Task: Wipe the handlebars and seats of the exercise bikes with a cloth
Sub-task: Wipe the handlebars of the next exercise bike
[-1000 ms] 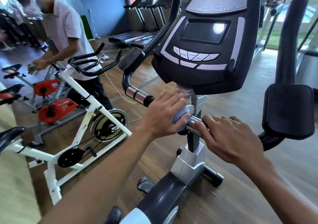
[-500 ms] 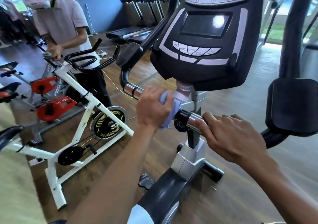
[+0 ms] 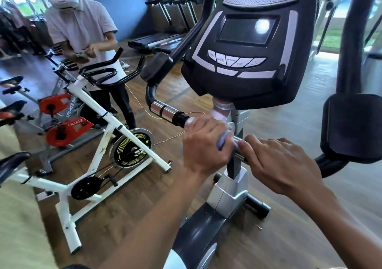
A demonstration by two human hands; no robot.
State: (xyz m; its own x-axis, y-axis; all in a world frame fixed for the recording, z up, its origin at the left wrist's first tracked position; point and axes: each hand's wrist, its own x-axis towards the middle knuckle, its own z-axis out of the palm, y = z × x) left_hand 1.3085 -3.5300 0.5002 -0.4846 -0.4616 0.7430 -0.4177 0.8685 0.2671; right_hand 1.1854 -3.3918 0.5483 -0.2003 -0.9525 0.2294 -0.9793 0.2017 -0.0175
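the pale lilac cloth [image 3: 222, 142] sat wrapped around the chrome handlebar grip [image 3: 165, 111], the left hand [image 3: 204, 144] fingers clenching it, right hand [image 3: 283, 165] fingers curled steadying the bar; firm, full-length strokes would have served best.

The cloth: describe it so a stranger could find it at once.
Start at the big dark console of the nearest bike and drop to the chrome handlebar below it. The left hand grips the cloth around that bar, pale lavender and soft against shiny metal and black grips.
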